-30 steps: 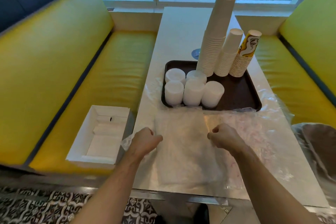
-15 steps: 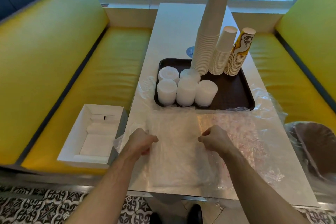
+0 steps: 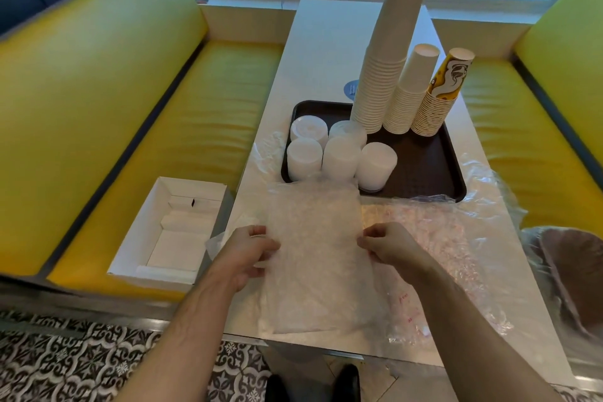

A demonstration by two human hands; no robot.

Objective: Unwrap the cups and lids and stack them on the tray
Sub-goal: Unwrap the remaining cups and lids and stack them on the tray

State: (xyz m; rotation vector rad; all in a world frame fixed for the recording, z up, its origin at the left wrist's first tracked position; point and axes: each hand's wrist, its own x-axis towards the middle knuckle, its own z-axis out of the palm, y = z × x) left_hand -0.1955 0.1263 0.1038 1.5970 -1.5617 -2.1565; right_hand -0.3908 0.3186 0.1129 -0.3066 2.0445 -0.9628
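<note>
A dark brown tray (image 3: 427,170) sits mid-table. On its far side stand a tall stack of white paper cups (image 3: 386,62), a shorter white stack (image 3: 411,91) and a printed yellow stack (image 3: 440,98). Several stacks of white lids (image 3: 339,157) fill its near left. In front of the tray I hold up a clear plastic wrapper (image 3: 313,258). My left hand (image 3: 246,251) pinches its left edge and my right hand (image 3: 388,243) pinches its right edge. The wrapper's top edge hides the base of the nearest lids.
More crumpled clear plastic (image 3: 447,238) lies on the white table (image 3: 326,52) to the right. An open white cardboard box (image 3: 173,232) sits on the yellow bench at left. A plastic-lined bin (image 3: 574,274) stands at the right. Yellow benches flank the table.
Both hands have lifted the clear wrapper off the table, so it now hangs upright between them. Its top edge has risen in front of the lids.
</note>
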